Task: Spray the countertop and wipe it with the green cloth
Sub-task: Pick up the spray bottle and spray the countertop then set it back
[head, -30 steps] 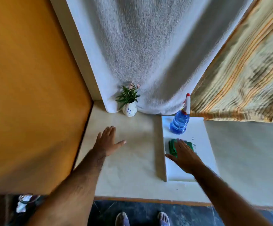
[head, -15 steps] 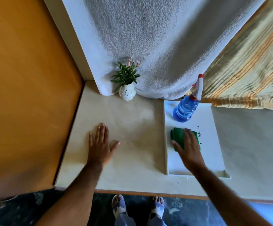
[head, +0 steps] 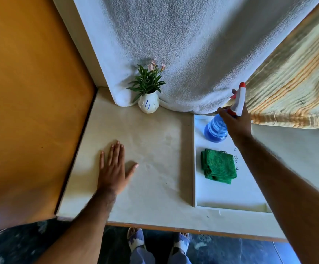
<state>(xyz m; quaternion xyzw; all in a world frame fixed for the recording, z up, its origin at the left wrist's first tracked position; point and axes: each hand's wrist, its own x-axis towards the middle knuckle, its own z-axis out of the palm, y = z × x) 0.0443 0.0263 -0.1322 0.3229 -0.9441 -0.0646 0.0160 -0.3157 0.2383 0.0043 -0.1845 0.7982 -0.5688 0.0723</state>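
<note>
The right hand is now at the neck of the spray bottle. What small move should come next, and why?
Probably lift the spray bottle off the white tray and aim it at the bare countertop. The right hand already wraps its neck, the green cloth lies untouched, and the left hand rests flat there.

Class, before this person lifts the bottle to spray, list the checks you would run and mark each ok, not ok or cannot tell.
1. Right hand closed around the spray bottle neck: ok.
2. Finger on the trigger: cannot tell.
3. Nozzle aimed at the countertop: not ok, bottle upright on the white tray.
4. Green cloth within reach, on the tray: ok.
5. Left hand clear of the spray area: not ok, flat on the countertop.
</note>
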